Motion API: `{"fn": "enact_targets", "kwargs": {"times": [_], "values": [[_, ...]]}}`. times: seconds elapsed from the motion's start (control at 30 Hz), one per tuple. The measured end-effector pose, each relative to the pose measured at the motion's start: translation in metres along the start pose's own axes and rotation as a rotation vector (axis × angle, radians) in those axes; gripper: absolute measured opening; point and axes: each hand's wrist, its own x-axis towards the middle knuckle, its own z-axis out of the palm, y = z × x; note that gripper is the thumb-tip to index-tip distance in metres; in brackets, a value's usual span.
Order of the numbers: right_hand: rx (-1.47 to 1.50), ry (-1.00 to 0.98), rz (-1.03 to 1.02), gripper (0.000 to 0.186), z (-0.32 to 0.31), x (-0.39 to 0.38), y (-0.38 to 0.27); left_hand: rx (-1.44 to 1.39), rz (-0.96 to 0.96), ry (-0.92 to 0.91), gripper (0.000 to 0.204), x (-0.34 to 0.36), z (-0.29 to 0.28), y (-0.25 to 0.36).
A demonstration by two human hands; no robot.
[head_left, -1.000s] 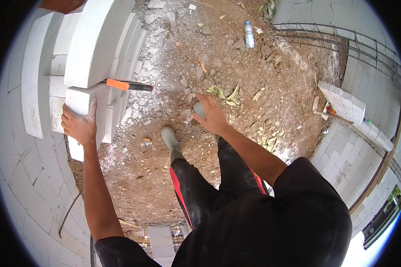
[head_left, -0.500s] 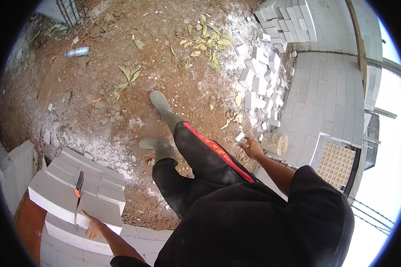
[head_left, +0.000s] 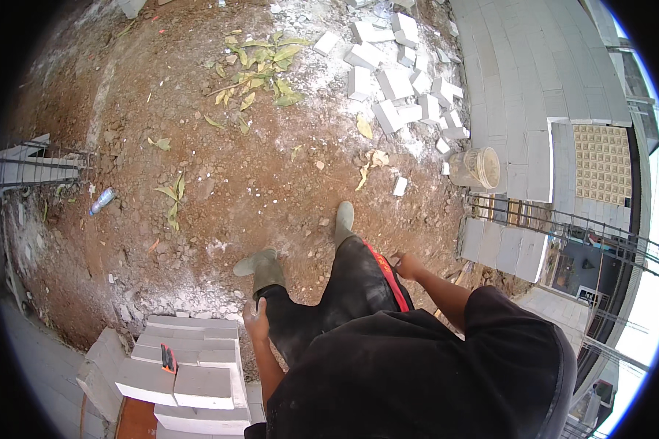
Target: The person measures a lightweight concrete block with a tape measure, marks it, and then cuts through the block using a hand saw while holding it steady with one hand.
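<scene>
Two bare hands, neither visibly on material: L hand [head_left: 256, 322] hangs beside the dark trousers [head_left: 344, 274] at the L leg, fingers extended w/ a gap at the thumb, nothing seen in it; R hand [head_left: 408, 267] is just beside the R thigh, fingers loosely curled, can't tell if anything's tucked inside. Step looks like a pause btwn grips. Block stack [head_left: 205, 382] is lower L, near L hand but apart; an orange-&-black handle [head_left: 169, 358], prob. a saw's, rests on it by the joint btwn 2 blocks, blade not clear. Small white offcut [head_left: 400, 186] lies on the dirt ground [head_left: 285, 183] ahead of R hand, not touching; more loose white pieces [head_left: 395, 84] lie farther off, upper R, past the bucket [head_left: 465, 168]. Next move, imo: a grip on the handle would call for L hand reaching down-L, fingers wide; lifting the offcut would call for a stoop & R hand low.
</scene>
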Motion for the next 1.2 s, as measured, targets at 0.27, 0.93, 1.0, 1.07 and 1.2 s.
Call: {"fn": "enact_targets", "kwargs": {"times": [0.27,0.93,1.0,1.07,1.2], "values": [[0.412,0.187,0.079,0.052,-0.035,0.062,0.132,0.474,-0.232,0.097,0.095,-0.039,0.098,-0.012],[0.602,0.425,0.274,0.068,-0.195,0.138,0.109,0.98,0.389,-0.356,0.1,0.097,0.357,0.434],[0.562,0.488,0.278,0.072,-0.205,0.161,0.082,1.124,0.337,-0.38,0.105,0.113,0.373,0.454],[0.583,0.458,0.273,0.075,-0.232,0.197,0.06,1.409,0.444,-0.409,0.113,0.141,0.39,0.473],[0.538,0.426,0.195,0.084,-0.284,0.283,0.039,1.535,0.324,-0.468,0.124,0.152,0.411,0.501]]}}
